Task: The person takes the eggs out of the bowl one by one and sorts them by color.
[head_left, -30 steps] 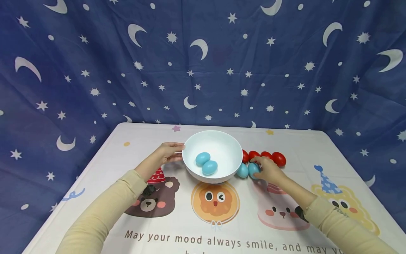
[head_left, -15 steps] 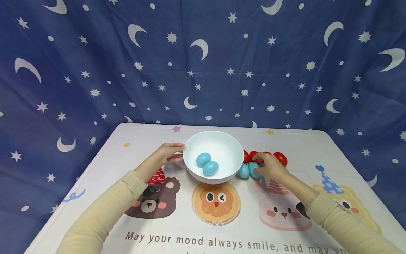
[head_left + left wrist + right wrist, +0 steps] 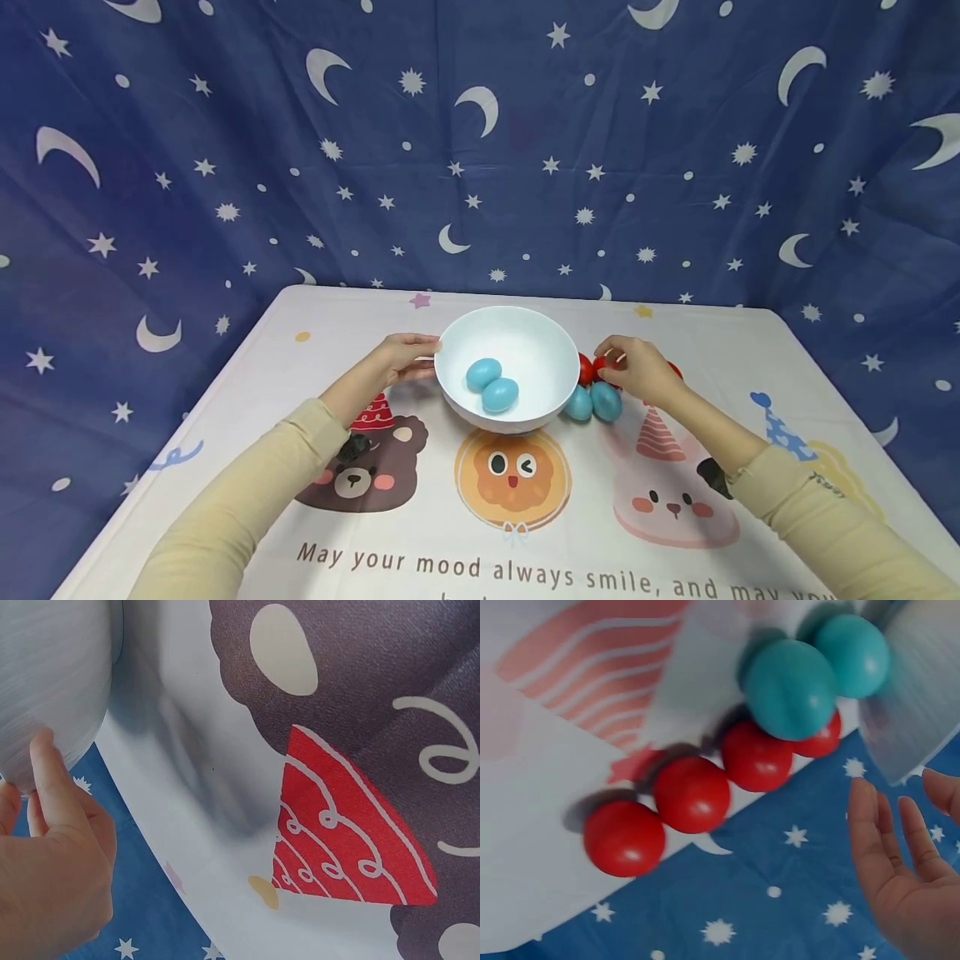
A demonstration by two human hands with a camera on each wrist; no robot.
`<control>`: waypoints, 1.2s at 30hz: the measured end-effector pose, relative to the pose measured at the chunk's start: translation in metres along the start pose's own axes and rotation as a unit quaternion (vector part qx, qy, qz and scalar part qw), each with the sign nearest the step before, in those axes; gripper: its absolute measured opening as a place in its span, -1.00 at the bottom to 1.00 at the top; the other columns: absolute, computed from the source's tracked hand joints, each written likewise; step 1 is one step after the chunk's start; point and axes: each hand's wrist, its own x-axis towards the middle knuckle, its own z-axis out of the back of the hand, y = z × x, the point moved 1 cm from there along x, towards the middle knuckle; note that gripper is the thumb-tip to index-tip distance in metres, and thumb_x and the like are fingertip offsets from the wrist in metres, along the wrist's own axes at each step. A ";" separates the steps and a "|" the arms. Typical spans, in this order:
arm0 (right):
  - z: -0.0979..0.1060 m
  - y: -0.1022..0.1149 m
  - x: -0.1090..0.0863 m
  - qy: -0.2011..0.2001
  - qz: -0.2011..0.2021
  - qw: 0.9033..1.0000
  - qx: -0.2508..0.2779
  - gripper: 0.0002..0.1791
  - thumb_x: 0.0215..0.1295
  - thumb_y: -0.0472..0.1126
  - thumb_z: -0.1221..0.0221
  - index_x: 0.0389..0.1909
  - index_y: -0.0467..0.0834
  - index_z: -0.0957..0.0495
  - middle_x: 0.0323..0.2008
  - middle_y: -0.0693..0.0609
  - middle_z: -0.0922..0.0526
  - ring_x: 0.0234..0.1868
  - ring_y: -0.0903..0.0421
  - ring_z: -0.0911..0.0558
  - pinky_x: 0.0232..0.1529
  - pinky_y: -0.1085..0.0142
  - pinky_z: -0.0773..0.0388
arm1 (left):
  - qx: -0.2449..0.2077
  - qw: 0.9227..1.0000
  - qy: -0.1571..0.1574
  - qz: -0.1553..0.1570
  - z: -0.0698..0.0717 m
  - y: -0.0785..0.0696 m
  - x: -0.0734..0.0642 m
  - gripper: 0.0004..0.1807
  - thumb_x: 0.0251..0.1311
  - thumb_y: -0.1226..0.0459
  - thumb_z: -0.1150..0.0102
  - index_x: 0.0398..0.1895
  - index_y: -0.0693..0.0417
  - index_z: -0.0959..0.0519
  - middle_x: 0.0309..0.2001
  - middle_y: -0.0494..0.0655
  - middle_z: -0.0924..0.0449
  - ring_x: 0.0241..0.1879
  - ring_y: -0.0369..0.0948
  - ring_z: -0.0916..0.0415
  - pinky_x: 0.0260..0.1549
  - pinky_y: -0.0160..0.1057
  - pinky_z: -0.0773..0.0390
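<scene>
A white bowl (image 3: 536, 367) stands mid-table with two light-blue eggs (image 3: 492, 385) inside. My left hand (image 3: 401, 358) holds its left rim, the fingers lying against the outer wall of the bowl (image 3: 56, 682) in the left wrist view. Right of the bowl, two more blue eggs (image 3: 606, 402) sit on the cloth, in front of a row of several red eggs (image 3: 585, 369). Over this row is my right hand (image 3: 641, 367), hiding part of it. In the right wrist view the right hand (image 3: 907, 877) has nothing between its spread fingers, apart from the red eggs (image 3: 692, 795).
A white tablecloth (image 3: 420, 575) printed with cartoon animals and lettering covers the table. Behind it and along the left side hangs a dark blue curtain (image 3: 405, 225) with moons and stars. Dark wrist devices (image 3: 355, 447) show below both hands.
My right hand has come off the front blue egg and moved up and back over the red eggs. The left hand stays at the bowl. The view has shifted slightly.
</scene>
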 end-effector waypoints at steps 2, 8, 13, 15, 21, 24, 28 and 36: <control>0.001 0.005 0.001 -0.001 0.007 1.000 0.007 -0.74 0.15 -0.38 -0.23 -0.13 -0.36 -0.53 -0.31 -0.23 -0.61 -0.33 -0.05 -0.58 -0.42 0.30 -0.73 | -0.001 1.000 0.002 0.001 0.000 0.000 0.000 -0.52 0.29 0.31 -0.11 0.28 0.17 -0.36 -0.33 -0.04 -0.53 -0.52 -0.31 -0.59 -0.31 -0.38 -0.74; 0.005 0.019 0.003 -0.004 0.034 0.999 0.014 -0.75 0.13 -0.39 -0.24 -0.15 -0.36 -0.54 -0.36 -0.17 -0.60 -0.32 -0.05 -0.59 -0.28 0.19 -0.75 | -0.004 1.000 -0.001 0.004 -0.003 0.000 -0.002 -0.54 0.28 0.32 -0.12 0.25 0.15 -0.39 -0.31 -0.03 -0.54 -0.50 -0.30 -0.60 -0.33 -0.36 -0.75; 0.009 0.033 0.006 -0.003 0.042 0.999 0.013 -0.74 0.13 -0.38 -0.26 -0.15 -0.37 -0.54 -0.35 -0.19 -0.61 -0.32 -0.04 -0.58 -0.26 0.18 -0.74 | 0.003 1.000 -0.007 0.000 -0.006 -0.003 -0.003 -0.56 0.27 0.32 -0.13 0.22 0.14 -0.42 -0.31 -0.03 -0.55 -0.50 -0.31 -0.60 -0.34 -0.37 -0.75; 0.010 0.039 0.008 0.002 0.044 0.999 0.009 -0.73 0.13 -0.38 -0.27 -0.14 -0.37 -0.54 -0.33 -0.19 -0.61 -0.32 -0.04 -0.57 -0.26 0.21 -0.74 | 0.003 1.000 -0.008 -0.001 -0.006 -0.003 -0.002 -0.56 0.27 0.32 -0.13 0.22 0.14 -0.42 -0.33 -0.04 -0.56 -0.51 -0.30 -0.60 -0.34 -0.36 -0.75; 0.006 0.056 0.016 0.027 0.056 0.998 -0.007 -0.72 0.14 -0.36 -0.27 -0.12 -0.34 -0.54 -0.29 -0.19 -0.60 -0.28 -0.04 -0.57 -0.25 0.24 -0.73 | 0.003 1.000 -0.006 -0.002 -0.004 -0.001 -0.002 -0.55 0.28 0.31 -0.12 0.24 0.16 -0.40 -0.33 -0.04 -0.56 -0.51 -0.30 -0.59 -0.31 -0.36 -0.75; 0.002 0.064 0.020 0.041 0.066 0.997 -0.014 -0.72 0.13 -0.35 -0.27 -0.13 -0.33 -0.55 -0.29 -0.18 -0.61 -0.29 -0.03 -0.57 -0.27 0.27 -0.73 | 0.000 1.000 -0.007 0.000 -0.003 0.000 -0.002 -0.54 0.28 0.32 -0.11 0.25 0.16 -0.39 -0.35 -0.05 -0.54 -0.51 -0.31 -0.58 -0.32 -0.37 -0.75; -0.005 0.073 0.025 0.054 0.080 0.995 -0.020 -0.73 0.11 -0.36 -0.28 -0.14 -0.31 -0.56 -0.31 -0.17 -0.61 -0.32 -0.02 -0.58 -0.29 0.29 -0.72 | -0.001 1.000 -0.006 -0.003 -0.003 -0.001 -0.003 -0.55 0.29 0.31 -0.11 0.25 0.16 -0.40 -0.40 -0.07 -0.54 -0.53 -0.32 -0.58 -0.35 -0.38 -0.74; -0.016 0.083 0.034 0.087 0.117 0.989 -0.029 -0.75 0.10 -0.35 -0.29 -0.17 -0.29 -0.57 -0.30 -0.18 -0.63 -0.33 0.01 -0.62 -0.27 0.29 -0.72 | 0.001 1.000 -0.014 -0.005 -0.003 -0.003 -0.004 -0.56 0.27 0.32 -0.13 0.23 0.15 -0.42 -0.40 -0.07 -0.53 -0.53 -0.31 -0.58 -0.31 -0.36 -0.74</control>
